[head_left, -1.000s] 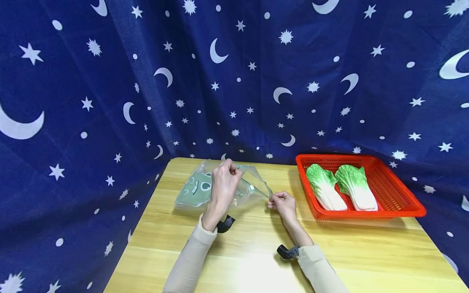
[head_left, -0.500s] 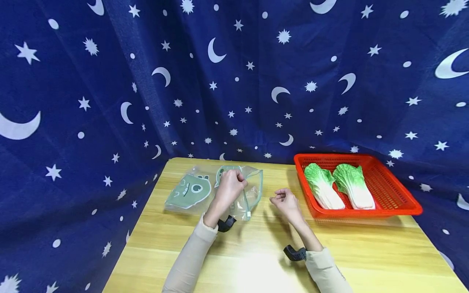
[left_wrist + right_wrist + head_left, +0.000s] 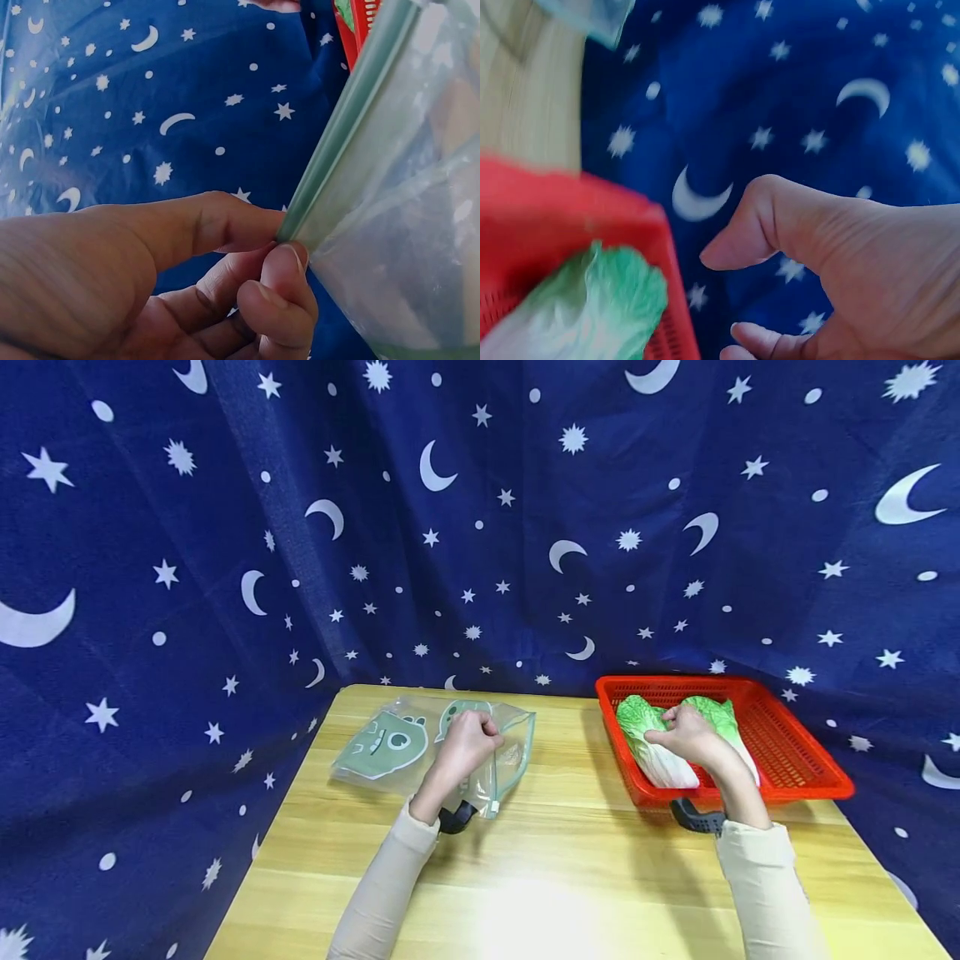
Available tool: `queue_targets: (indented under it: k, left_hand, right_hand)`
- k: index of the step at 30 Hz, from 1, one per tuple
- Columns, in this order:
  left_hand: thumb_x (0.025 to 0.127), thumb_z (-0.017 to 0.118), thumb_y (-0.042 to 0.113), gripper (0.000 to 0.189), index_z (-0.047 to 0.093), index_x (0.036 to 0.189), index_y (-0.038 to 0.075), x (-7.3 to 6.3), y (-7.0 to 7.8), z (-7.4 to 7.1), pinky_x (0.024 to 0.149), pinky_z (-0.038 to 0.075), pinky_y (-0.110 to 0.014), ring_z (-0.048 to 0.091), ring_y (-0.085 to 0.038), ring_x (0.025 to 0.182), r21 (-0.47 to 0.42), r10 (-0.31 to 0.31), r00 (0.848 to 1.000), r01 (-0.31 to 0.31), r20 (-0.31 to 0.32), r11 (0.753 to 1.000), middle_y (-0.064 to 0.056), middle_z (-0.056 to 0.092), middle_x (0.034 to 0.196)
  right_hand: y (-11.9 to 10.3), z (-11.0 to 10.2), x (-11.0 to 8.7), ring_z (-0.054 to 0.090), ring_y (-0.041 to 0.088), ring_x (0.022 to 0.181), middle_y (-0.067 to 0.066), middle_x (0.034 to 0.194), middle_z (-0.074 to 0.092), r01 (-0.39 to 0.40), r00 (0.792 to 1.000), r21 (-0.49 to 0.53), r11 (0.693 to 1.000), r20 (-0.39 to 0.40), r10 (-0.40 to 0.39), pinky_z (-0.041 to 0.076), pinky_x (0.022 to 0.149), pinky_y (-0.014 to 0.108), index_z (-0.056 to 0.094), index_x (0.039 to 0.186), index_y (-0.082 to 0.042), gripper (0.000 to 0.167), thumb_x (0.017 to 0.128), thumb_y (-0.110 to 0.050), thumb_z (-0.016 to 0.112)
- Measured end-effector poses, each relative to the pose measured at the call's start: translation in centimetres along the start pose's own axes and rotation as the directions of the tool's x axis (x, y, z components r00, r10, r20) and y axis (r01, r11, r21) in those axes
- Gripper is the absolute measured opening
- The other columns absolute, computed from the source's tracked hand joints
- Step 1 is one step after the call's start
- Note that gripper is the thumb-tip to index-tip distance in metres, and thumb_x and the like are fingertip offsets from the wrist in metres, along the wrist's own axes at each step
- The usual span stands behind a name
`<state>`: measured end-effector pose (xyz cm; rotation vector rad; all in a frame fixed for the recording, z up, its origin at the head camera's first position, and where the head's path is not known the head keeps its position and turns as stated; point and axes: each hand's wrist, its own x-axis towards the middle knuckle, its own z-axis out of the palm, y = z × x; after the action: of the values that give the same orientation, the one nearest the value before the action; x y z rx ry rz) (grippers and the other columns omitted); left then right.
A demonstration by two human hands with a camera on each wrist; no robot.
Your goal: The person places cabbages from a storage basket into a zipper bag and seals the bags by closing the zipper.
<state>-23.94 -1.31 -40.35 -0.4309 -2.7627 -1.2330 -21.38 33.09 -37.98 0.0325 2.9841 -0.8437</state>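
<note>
My left hand (image 3: pixel 467 747) pinches the green edge strip of a clear zip bag (image 3: pixel 517 739) between thumb and fingers; the left wrist view shows the strip (image 3: pixel 346 124) caught at the fingertips. Green cartoon faces are printed on the bag, and its mouth end points right, with a small white slider near the front corner. Over the red plastic basket (image 3: pixel 813 793) hovers my right hand (image 3: pixel 697 739), thumb spread from loosely bent fingers, holding nothing. Beneath it lie two napa cabbages, the left one (image 3: pixel 663 767) and the right one (image 3: pixel 722 717), partly hidden by the hand.
A light wooden table (image 3: pixel 555 843) carries bag and basket. Behind it hangs a dark blue curtain (image 3: pixel 517 568) with white moons and stars. The basket's right side (image 3: pixel 780 752) shows bare red mesh.
My right hand let go of the bag's edge and moved right, over the cabbages in the basket. The bag's mouth end swung down to the left; my left hand kept its pinch.
</note>
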Motion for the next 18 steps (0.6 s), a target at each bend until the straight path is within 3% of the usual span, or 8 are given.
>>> queue_targets:
  k: [3,6,7,9,12,13,15,18]
  left_hand:
    - [0.075,0.072,0.005,0.012,0.063,0.068,0.010,-0.1,0.0,-0.1,0.070,0.049,-0.029,0.054,-0.013,0.066,-0.001,0.003,1.000,-0.003,0.006,1.000,-0.001,0.063,0.070]
    - [0.075,0.072,0.005,0.012,0.063,0.068,0.009,-0.2,0.0,-0.2,0.069,0.049,-0.029,0.053,-0.013,0.066,-0.009,0.004,1.000,-0.004,0.008,1.000,-0.001,0.063,0.070]
    - [0.075,0.072,0.005,0.011,0.064,0.068,0.009,-0.2,0.0,-0.2,0.069,0.049,-0.029,0.053,-0.013,0.066,-0.012,0.006,1.000,-0.006,0.008,1.000,-0.001,0.063,0.070]
    - [0.075,0.071,0.006,0.011,0.064,0.068,0.010,-0.2,-0.1,-0.1,0.069,0.049,-0.029,0.053,-0.013,0.066,-0.011,0.004,1.000,-0.004,0.012,1.000,-0.001,0.063,0.070]
    - [0.075,0.071,0.006,0.011,0.064,0.068,0.010,-0.2,-0.1,0.0,0.067,0.048,-0.027,0.053,-0.012,0.065,-0.012,0.006,1.000,-0.006,0.021,1.000,-0.001,0.062,0.070]
    - [0.075,0.071,0.006,0.010,0.064,0.068,0.010,-0.2,-0.2,0.1,0.067,0.048,-0.027,0.053,-0.012,0.065,-0.012,0.008,1.000,-0.007,0.024,1.000,-0.001,0.063,0.070]
    - [0.075,0.070,0.006,0.010,0.064,0.069,0.010,-0.2,-0.2,0.1,0.066,0.048,-0.026,0.053,-0.012,0.064,-0.014,0.011,1.000,-0.010,0.026,1.000,-0.001,0.063,0.070]
    - [0.075,0.070,0.006,0.009,0.064,0.069,0.010,-0.1,-0.2,0.1,0.066,0.048,-0.027,0.053,-0.012,0.064,-0.019,0.012,1.000,-0.011,0.025,1.000,-0.001,0.063,0.071]
  right_hand:
    - [1.9,-1.0,1.9,0.035,0.014,0.057,-0.001,0.060,0.034,-0.038,0.996,-0.025,0.999,0.078,0.040,0.034,0.053,0.026,0.045,0.067,0.000,0.036,0.083,-0.024,0.067]
    - [3.4,-1.0,3.5,0.026,0.013,0.054,-0.002,0.059,0.023,-0.111,0.976,-0.025,0.994,0.185,0.114,0.029,0.051,0.027,0.031,0.060,-0.010,0.047,0.086,-0.028,0.065]
    - [3.8,-0.9,4.0,0.037,0.019,0.055,0.006,0.060,0.034,-0.139,0.963,-0.040,0.989,0.226,0.145,0.038,0.054,0.029,0.041,0.063,-0.002,0.045,0.088,-0.031,0.064]
    - [4.5,-0.7,4.8,0.056,0.038,0.077,0.031,0.085,0.051,-0.182,0.932,-0.086,0.979,0.302,0.200,0.051,0.071,0.040,0.051,0.093,0.020,0.060,0.091,-0.039,0.060]
    - [5.4,-0.4,5.7,0.038,0.059,0.124,0.048,0.139,0.021,-0.188,0.889,-0.178,0.966,0.388,0.244,0.045,0.097,0.057,0.017,0.136,0.028,0.094,0.093,-0.048,0.053]
    - [5.6,-0.3,6.0,0.037,0.059,0.125,0.048,0.141,0.018,-0.183,0.876,-0.201,0.962,0.411,0.253,0.045,0.097,0.057,0.015,0.137,0.028,0.096,0.093,-0.050,0.051]
    - [6.1,0.1,6.6,0.058,0.048,0.100,0.046,0.120,0.045,-0.165,0.871,-0.236,0.958,0.421,0.254,0.053,0.082,0.046,0.029,0.133,0.026,0.091,0.091,-0.051,0.053]
    - [6.9,0.6,7.4,0.061,0.039,0.088,0.040,0.104,0.054,-0.171,0.866,-0.246,0.954,0.425,0.265,0.053,0.072,0.040,0.038,0.128,0.025,0.088,0.091,-0.053,0.054]
